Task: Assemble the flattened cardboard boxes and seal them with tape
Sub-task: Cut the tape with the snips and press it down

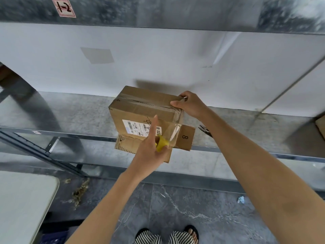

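A brown cardboard box (139, 111) with a white shipping label stands on the metal shelf (70, 111), its bottom flaps hanging over the front edge. Clear tape runs along its top seam and down the right side. My right hand (190, 104) grips the box's top right corner, thumb on the taped seam. My left hand (151, 147) holds a yellow tape roll (161, 143) in front of the box, index finger stretched up over the label. A strip of clear tape (173, 131) stretches from the roll to the box's right edge.
Dark pliers or scissors (204, 130) lie on the shelf right of the box. Another cardboard piece (321, 126) shows at the far right. A white table corner (26, 199) is at the lower left. Debris lies on the grey tiled floor (175, 208).
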